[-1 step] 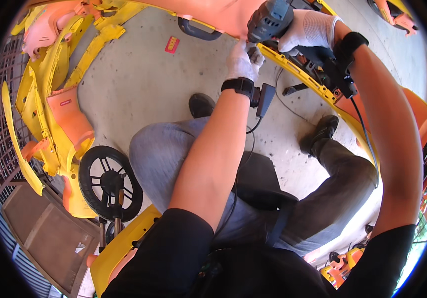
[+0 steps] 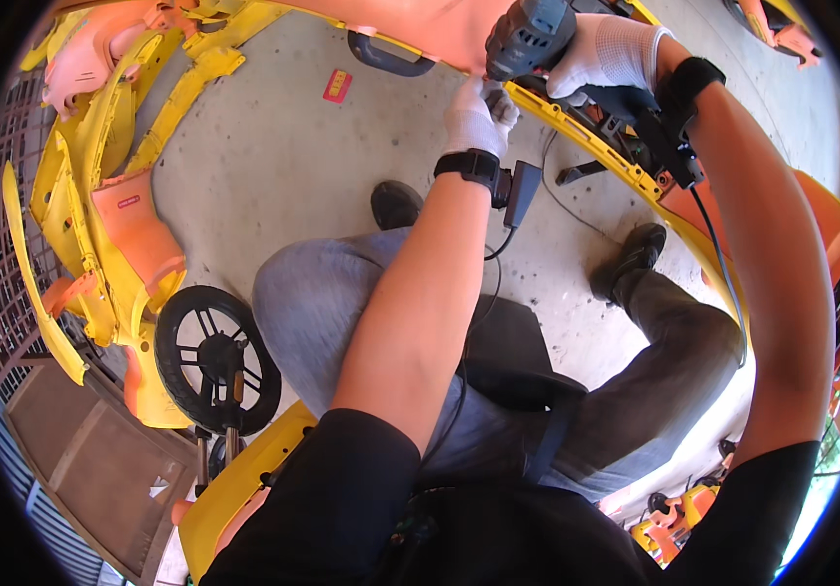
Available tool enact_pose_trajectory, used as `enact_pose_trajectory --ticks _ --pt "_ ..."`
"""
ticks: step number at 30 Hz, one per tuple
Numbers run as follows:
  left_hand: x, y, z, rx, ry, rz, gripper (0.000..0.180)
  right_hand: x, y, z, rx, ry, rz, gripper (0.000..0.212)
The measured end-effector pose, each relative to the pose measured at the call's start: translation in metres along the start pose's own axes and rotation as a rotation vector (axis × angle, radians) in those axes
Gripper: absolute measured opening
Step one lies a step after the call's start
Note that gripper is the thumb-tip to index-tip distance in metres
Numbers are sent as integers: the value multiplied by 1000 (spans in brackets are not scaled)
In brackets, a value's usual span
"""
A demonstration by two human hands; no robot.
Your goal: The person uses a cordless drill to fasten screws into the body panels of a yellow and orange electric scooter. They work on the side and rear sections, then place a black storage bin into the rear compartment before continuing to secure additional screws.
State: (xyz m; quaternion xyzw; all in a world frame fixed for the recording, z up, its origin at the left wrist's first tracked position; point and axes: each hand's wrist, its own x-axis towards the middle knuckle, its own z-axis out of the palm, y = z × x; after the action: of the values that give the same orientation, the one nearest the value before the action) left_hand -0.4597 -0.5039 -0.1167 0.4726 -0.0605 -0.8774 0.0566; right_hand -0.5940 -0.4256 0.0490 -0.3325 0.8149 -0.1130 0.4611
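Observation:
My right hand (image 2: 608, 57), in a white knit glove, is wrapped around a dark cordless drill (image 2: 531, 41) at the top of the view. The drill's nose points down and left toward the edge of a large orange panel (image 2: 420, 24) with a yellow rim (image 2: 586, 140). My left hand (image 2: 474, 122), gloved too, is closed with its fingertips pinched at that edge, right by the drill's tip. Whatever the fingers pinch is too small or hidden to make out. A black grip-shaped part (image 2: 391, 57) sits along the panel's edge, left of my hands.
Yellow and orange body panels (image 2: 139, 223) are piled at the left. Below them stands a black spoked wheel (image 2: 217, 359), beside a brown board (image 2: 98, 459). A small red card (image 2: 338, 85) lies on the concrete floor. Cables (image 2: 713, 234) hang from devices on both my wrists.

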Motion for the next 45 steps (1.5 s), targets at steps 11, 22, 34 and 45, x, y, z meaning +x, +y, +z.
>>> enact_pose_trajectory --ticks 11,22,34,45 --pt "7 8 -18 82 227 55 9 10 -10 -5 168 -222 -68 24" --pt "15 -1 -20 -117 261 -34 24 2 -11 -1 -92 -115 -141 17" --pt "38 -14 -64 72 36 109 22 -7 -49 25 -707 63 -48 28" --pt "113 24 -154 2037 -184 1114 29 -40 -103 36 -1140 -8 -225 21"
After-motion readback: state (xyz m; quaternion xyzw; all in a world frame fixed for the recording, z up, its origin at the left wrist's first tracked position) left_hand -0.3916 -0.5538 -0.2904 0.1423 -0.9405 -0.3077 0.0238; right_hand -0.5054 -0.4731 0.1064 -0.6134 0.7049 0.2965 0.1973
